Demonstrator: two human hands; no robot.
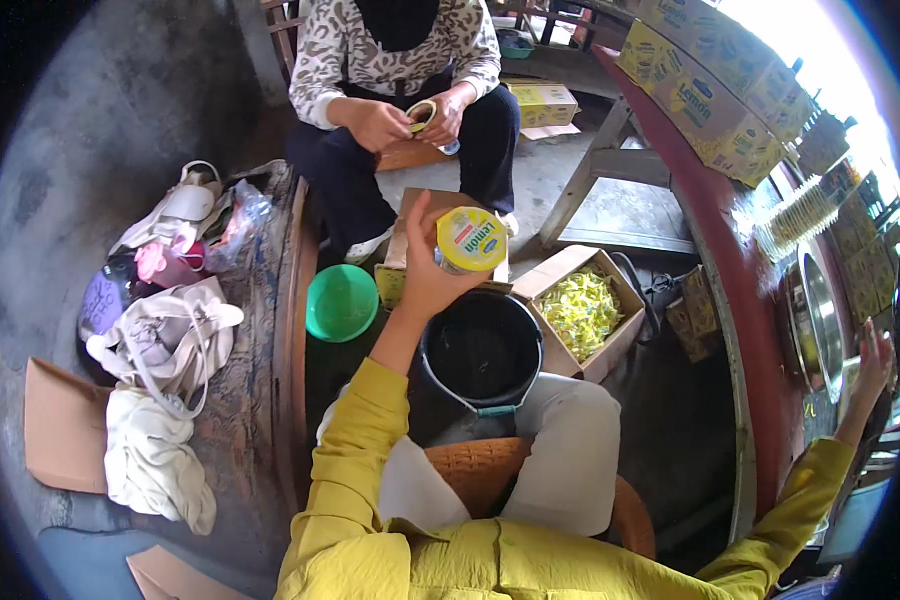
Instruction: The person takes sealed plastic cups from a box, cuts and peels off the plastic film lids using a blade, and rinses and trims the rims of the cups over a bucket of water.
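My left hand (427, 275) curls round the lemon cup (452, 266), fingers closed on its side, seemingly so that the yellow lid (475, 238) is uncovered, above the bucket (482, 350). My right hand (873, 358) reaches over the tabletop's (745, 300) right edge, near the metal basin (821, 320); its grip I cannot tell.

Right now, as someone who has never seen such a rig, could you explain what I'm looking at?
There is no robot here: this single picture comes from a camera on a person's head, looking forward and down. Their left hand holds a round cup with a yellow "Lemon" lid. Their right hand is raised open near a shiny round metal basin on the dark red table, which also bears yellow-printed cartons. Between the knees sits a black bucket; beside it, yellow packets fill an open cardboard box. Another person sits opposite.
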